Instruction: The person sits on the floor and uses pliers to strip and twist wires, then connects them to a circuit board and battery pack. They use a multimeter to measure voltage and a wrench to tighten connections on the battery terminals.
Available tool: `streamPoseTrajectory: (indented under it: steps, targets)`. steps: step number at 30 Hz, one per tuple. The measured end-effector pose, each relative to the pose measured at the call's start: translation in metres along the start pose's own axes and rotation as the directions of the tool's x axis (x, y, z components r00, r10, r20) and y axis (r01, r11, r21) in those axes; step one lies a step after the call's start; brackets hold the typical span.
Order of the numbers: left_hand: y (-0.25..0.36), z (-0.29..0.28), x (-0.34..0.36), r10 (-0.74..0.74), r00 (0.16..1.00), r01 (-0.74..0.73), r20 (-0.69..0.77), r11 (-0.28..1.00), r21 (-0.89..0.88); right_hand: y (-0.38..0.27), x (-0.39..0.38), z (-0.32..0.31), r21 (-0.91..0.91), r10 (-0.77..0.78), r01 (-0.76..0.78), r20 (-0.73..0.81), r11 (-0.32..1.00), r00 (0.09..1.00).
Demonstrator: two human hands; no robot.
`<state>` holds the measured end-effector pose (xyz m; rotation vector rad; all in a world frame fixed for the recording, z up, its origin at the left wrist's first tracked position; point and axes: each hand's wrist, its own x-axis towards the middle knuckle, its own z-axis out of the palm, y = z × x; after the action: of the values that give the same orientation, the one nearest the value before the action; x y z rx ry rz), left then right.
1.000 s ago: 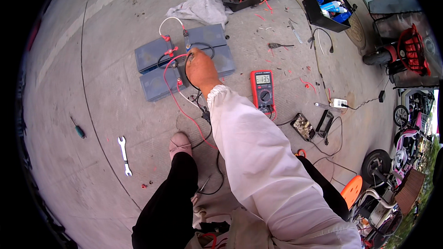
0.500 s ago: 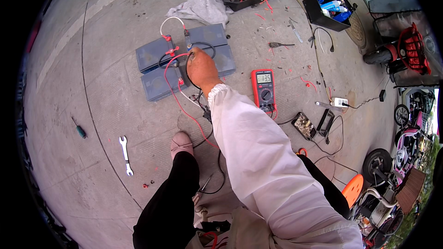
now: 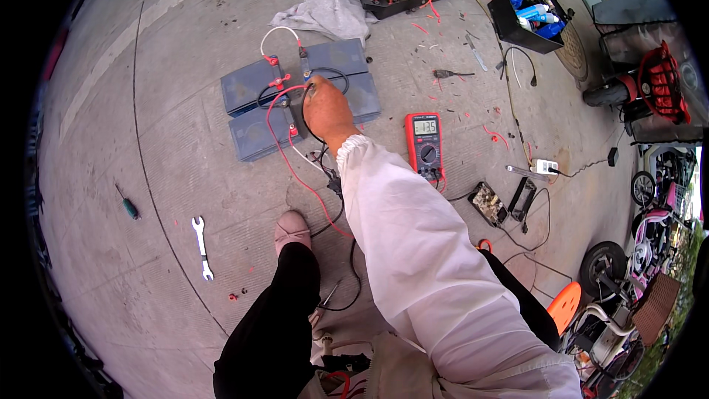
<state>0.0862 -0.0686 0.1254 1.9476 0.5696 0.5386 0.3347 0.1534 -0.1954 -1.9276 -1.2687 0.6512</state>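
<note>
My right hand (image 3: 329,112) reaches out over a group of dark grey batteries (image 3: 255,137), its fingers closed near the terminals. A red test lead (image 3: 294,172) and a black lead (image 3: 309,127) run into its grip; the fingers hide their probe ends. White, red and black jumper wires (image 3: 279,28) link the battery terminals. To the right of the batteries, a red multimeter (image 3: 423,144) lies face up with its display lit. I see no clear sign of my left hand. Between my legs, a thin pointed metal piece (image 3: 330,293) shows beside a black cable.
An open-ended wrench (image 3: 201,247) and a green-handled screwdriver (image 3: 127,203) lie at left. A grey cloth (image 3: 325,13), a tray of wires (image 3: 380,7) and a black box of bottles (image 3: 509,26) stand beyond. An opened charger (image 3: 487,203) and cables lie at right, near parked bikes.
The view has shifted very slightly, so the floor things sit a little further right. My right hand stays at the same battery terminals with the leads in its grip.
</note>
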Motion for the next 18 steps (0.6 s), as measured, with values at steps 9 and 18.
streamPoseTrajectory:
  steps: [9,18]
  targets:
    - [0.002,-0.006,-0.001,0.005,0.998,-0.005,0.07,1.0,0.005,-0.001,-0.002,-0.002,-0.019,0.013,-0.013,-0.007,1.0,1.0]
    - [-0.005,0.002,-0.007,0.033,0.998,-0.033,-0.062,0.999,0.004,0.002,0.0,0.003,-0.021,-0.019,0.019,-0.012,1.0,1.0]
